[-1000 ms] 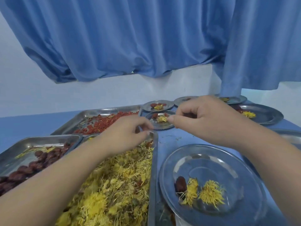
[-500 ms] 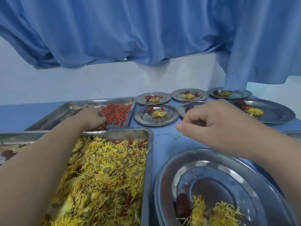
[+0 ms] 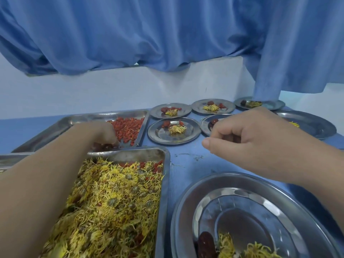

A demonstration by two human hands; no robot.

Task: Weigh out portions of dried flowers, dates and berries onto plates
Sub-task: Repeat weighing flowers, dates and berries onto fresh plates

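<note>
Steel trays and plates are set out on the blue counter (image 3: 186, 157). The left hand (image 3: 101, 134) is lowered into the far tray (image 3: 78, 121), its knuckles up and its fingers bent down among the red berries (image 3: 128, 127) at the tray's near edge. The fingertips are hidden, so it cannot be told whether berries are gripped. The right hand (image 3: 247, 138) is held above the counter with fingers curled and thumb pointed left. The hollow under the fingers is in shadow, and it cannot be told whether anything is held.

Just in front of the berry tray, a second tray (image 3: 165, 183) is heaped with yellow dried flowers (image 3: 115, 202); a few red berries are mixed in along its far end. A large plate (image 3: 279, 198) lies at the near right, beside this tray; on it are noted a dark date (image 3: 205, 244) and tufts of flower (image 3: 225, 246) at the near edge.

Portioned small plates are grouped at the back, right of the berry tray. One (image 3: 158, 133) carries a flower, a date and berries. Two more behind it (image 3: 158, 111) (image 3: 199, 107) are filled likewise. A further plate (image 3: 206, 125) is partly covered by the right hand. A larger plate (image 3: 316, 125) lies at the far right. A blue curtain (image 3: 167, 34) hangs over a pale wall (image 3: 111, 90) behind.
</note>
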